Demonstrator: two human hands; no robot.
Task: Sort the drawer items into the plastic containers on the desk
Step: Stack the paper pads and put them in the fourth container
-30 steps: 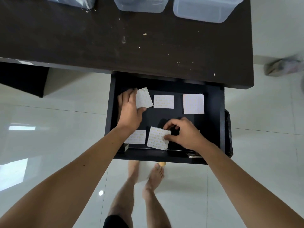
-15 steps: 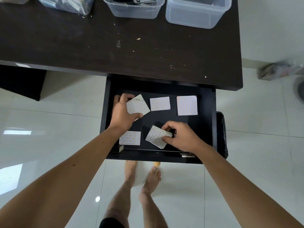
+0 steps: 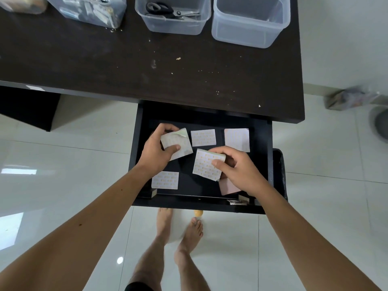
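The step in hand looks like gathering the flat sticker sheets out of the open drawer (image 3: 269,164) before carrying them up to the plastic containers on the desk (image 3: 147,66). The left hand (image 3: 156,151) is curled closed on one sticker sheet (image 3: 180,143), thumb on top and fingers behind, its far corner peeling back to show a glossy underside. The right hand (image 3: 239,169) pinches a second sticker sheet (image 3: 204,166), lifted and tilted off the drawer floor, thumb pressed on its face. Three more printed sheets lie flat in the drawer: one at the back middle (image 3: 203,137), a paler one at the back right (image 3: 236,139) and one at the front left (image 3: 165,180); a pink sheet (image 3: 227,186) peeks out under the right wrist. These are thin, limp paper rectangles with small orange marks in rows, likely to bend if held loosely. Next move, I judge, calls for raising both sheets clear of the drawer front and reaching to the empty clear tub (image 3: 251,22) at the right, since the middle tub (image 3: 172,26) holds scissors (image 3: 165,10)
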